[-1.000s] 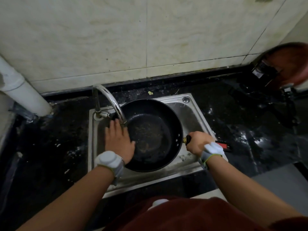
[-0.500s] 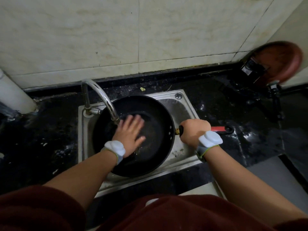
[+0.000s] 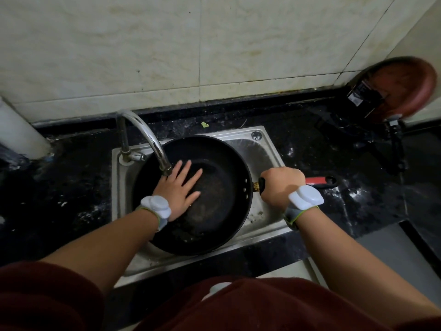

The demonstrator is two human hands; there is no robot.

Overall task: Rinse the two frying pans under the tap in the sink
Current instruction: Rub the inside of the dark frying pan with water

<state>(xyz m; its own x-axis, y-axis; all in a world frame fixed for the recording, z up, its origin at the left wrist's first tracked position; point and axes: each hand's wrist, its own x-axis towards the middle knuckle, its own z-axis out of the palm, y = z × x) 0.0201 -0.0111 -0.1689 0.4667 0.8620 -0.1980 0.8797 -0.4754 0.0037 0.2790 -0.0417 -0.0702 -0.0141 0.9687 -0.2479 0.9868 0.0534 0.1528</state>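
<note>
A large black frying pan [image 3: 222, 163] lies in the steel sink [image 3: 267, 149] under the curved tap [image 3: 145, 130]. Brownish residue shows on the pan's bottom. My left hand [image 3: 179, 189] lies flat inside the pan with fingers spread, just below the tap's spout. My right hand [image 3: 281, 187] grips the pan's handle [image 3: 319, 180], whose red and black end sticks out to the right over the counter. A second pan with a reddish-brown underside [image 3: 405, 87] leans against the wall at the far right.
The black countertop [image 3: 71, 187] around the sink is wet and speckled. A white pipe [image 3: 19, 132] stands at the left by the tiled wall. A dark handle [image 3: 397, 149] hangs down from the far-right pan. A light surface sits at the lower right.
My left hand has slid from the pan's left rim onto its bottom and spread its fingers. My right hand keeps its grip on the handle. The view has shifted slightly.
</note>
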